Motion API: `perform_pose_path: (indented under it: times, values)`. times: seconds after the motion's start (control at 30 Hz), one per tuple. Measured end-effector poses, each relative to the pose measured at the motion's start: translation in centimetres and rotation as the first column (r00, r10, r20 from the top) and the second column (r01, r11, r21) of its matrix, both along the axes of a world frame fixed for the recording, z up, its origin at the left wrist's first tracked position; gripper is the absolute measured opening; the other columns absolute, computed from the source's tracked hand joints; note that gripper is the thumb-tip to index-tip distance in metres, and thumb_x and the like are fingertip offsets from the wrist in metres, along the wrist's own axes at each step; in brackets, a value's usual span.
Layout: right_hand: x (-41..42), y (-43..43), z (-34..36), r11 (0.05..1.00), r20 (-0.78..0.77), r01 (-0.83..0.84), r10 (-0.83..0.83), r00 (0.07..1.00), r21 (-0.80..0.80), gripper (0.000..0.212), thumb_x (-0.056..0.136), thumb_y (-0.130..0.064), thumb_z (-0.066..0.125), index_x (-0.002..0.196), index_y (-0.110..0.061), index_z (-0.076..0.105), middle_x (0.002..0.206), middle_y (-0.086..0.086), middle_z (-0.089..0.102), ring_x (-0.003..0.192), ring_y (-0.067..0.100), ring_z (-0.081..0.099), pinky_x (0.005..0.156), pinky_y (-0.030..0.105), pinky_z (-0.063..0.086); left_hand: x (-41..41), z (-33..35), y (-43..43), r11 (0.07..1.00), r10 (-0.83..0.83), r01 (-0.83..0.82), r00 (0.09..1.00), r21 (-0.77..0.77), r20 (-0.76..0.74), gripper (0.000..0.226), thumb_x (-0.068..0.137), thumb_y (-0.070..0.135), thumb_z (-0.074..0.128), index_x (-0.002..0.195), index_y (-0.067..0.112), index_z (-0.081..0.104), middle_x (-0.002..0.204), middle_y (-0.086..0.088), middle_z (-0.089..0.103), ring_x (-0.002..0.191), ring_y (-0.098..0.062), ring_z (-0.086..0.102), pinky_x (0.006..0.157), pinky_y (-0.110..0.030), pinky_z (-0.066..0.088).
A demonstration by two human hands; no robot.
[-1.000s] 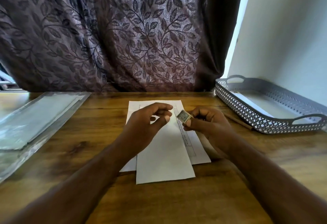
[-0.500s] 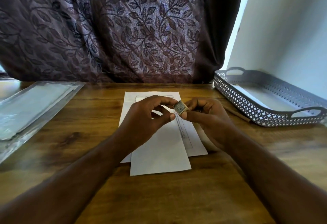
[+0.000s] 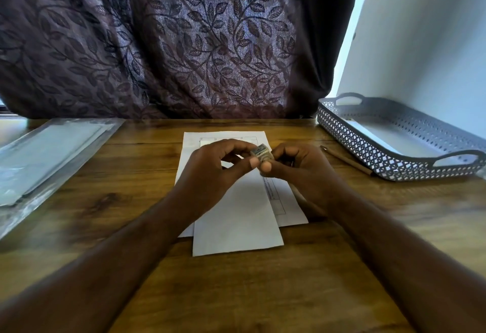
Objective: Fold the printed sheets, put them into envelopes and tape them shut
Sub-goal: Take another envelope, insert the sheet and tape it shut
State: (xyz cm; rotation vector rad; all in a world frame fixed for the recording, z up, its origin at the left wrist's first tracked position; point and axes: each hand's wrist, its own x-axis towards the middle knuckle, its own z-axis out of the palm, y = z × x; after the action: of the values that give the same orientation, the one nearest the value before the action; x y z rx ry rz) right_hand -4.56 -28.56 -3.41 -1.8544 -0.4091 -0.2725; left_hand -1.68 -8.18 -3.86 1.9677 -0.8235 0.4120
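1. Wooden table point(image 3: 105, 201); leaf-patterned curtain point(image 3: 184, 43) behind, white wall point(image 3: 420, 43) on the right.
2. Plastic pack point(image 3: 39, 153) far left; tray point(image 3: 368, 148) and pencil point(image 3: 347, 160) on the right.
3. Envelope point(image 3: 236, 222) overlaps sheet point(image 3: 289, 209) mid-table.
4. Left hand point(image 3: 210, 172) and right hand point(image 3: 302, 167) pinch tape point(image 3: 261, 152) above them, hiding part of the paper.

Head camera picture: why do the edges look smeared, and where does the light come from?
In the head view, the corners look smeared, as at the plastic sleeve; daylight enters through the gap right of the curtain; the tape roll at centre looks fairly sharp.
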Motion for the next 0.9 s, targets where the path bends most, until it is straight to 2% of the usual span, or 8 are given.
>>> perform_pose_path:
  times: [0.17, 0.3, 0.43, 0.5, 0.6, 0.67, 0.8, 0.9]
  values:
    - [0.33, -0.26, -0.49, 0.996, 0.002, -0.014, 0.014, 1.000, -0.087, 0.007, 0.084, -0.015, 0.076, 0.090, -0.011, 0.075, 0.090, 0.003, 0.075, 0.089, 0.022, 0.070, 0.088, 0.046, 0.059, 0.44, -0.30, 0.16, 1.000, 0.026, -0.026, 0.998, 0.001, -0.054, 0.041, 0.086, 0.046, 0.061, 0.121, 0.026, 0.066, 0.110, 0.020, 0.065, 0.095, 0.006, 0.063, 0.070, -0.015, 0.054]
    - [0.51, -0.34, -0.57, 0.990, 0.049, 0.033, -0.026, 0.998, -0.135, 0.004, 0.081, -0.018, 0.078, 0.085, -0.017, 0.076, 0.084, -0.006, 0.074, 0.082, 0.011, 0.069, 0.080, 0.033, 0.058, 0.18, -0.21, 0.08, 0.994, 0.094, -0.100, 0.985, 0.037, 0.146, 0.031, 0.090, 0.025, 0.071, 0.120, 0.026, 0.067, 0.118, 0.016, 0.062, 0.099, -0.002, 0.062, 0.071, -0.009, 0.053]
    - [0.69, -0.26, -0.78, 0.979, 0.140, 0.060, -0.033, 0.990, -0.195, 0.014, 0.079, -0.028, 0.078, 0.086, -0.016, 0.077, 0.081, -0.009, 0.074, 0.079, 0.007, 0.068, 0.073, 0.020, 0.053, -0.37, -0.02, -0.14, 0.989, 0.093, -0.119, 0.958, 0.083, 0.272, 0.027, 0.088, 0.025, 0.073, 0.115, 0.023, 0.070, 0.115, 0.009, 0.067, 0.099, -0.005, 0.061, 0.071, -0.012, 0.055]
    - [0.70, -0.32, -0.83, 0.980, 0.165, 0.057, -0.025, 0.986, -0.193, 0.013, 0.078, -0.026, 0.079, 0.086, -0.016, 0.077, 0.083, -0.010, 0.074, 0.081, 0.006, 0.068, 0.073, 0.017, 0.051, -0.39, -0.03, -0.24, 0.994, 0.105, -0.111, 0.973, 0.017, 0.204, 0.028, 0.090, 0.022, 0.071, 0.118, 0.023, 0.068, 0.116, 0.010, 0.067, 0.100, -0.004, 0.062, 0.071, -0.013, 0.055]
    - [0.78, -0.50, -0.80, 0.986, 0.184, 0.039, -0.009, 0.983, -0.163, 0.018, 0.076, -0.020, 0.081, 0.091, -0.011, 0.077, 0.096, -0.004, 0.076, 0.094, 0.010, 0.070, 0.079, 0.027, 0.058, 0.15, 0.18, -0.07, 0.990, 0.036, -0.047, 0.996, -0.134, -0.083, 0.028, 0.098, 0.022, 0.060, 0.124, 0.027, 0.064, 0.122, 0.007, 0.068, 0.111, -0.009, 0.063, 0.076, -0.026, 0.060]
    - [0.73, -0.60, -0.78, 0.983, 0.211, 0.019, 0.020, 0.977, -0.181, 0.021, 0.076, -0.015, 0.081, 0.096, -0.008, 0.077, 0.104, -0.003, 0.075, 0.101, 0.010, 0.070, 0.080, 0.027, 0.060, 0.51, 0.05, 0.10, 0.992, -0.028, 0.002, 0.980, -0.129, -0.197, 0.027, 0.099, 0.023, 0.056, 0.124, 0.030, 0.063, 0.124, 0.004, 0.066, 0.113, -0.014, 0.063, 0.075, -0.030, 0.062]
    - [0.41, -0.64, -0.61, 0.962, 0.269, 0.043, 0.033, 0.963, -0.270, 0.023, 0.077, -0.010, 0.082, 0.093, -0.025, 0.076, 0.108, -0.010, 0.074, 0.101, 0.008, 0.070, 0.083, 0.026, 0.059, 0.45, -0.01, 0.16, 0.992, -0.105, 0.090, 0.974, -0.084, -0.201, 0.021, 0.096, 0.022, 0.058, 0.110, 0.037, 0.064, 0.113, 0.007, 0.066, 0.103, -0.016, 0.064, 0.072, -0.030, 0.062]
    - [0.09, -0.44, -0.16, 0.951, 0.326, 0.078, 0.025, 0.945, -0.298, 0.026, 0.078, -0.021, 0.080, 0.095, -0.037, 0.071, 0.110, -0.018, 0.071, 0.104, 0.004, 0.068, 0.084, 0.022, 0.058, 0.57, 0.15, 0.22, 0.992, -0.101, 0.083, 0.971, -0.093, -0.215, 0.021, 0.097, 0.017, 0.058, 0.108, 0.034, 0.066, 0.110, 0.007, 0.067, 0.100, -0.015, 0.065, 0.072, -0.029, 0.062]
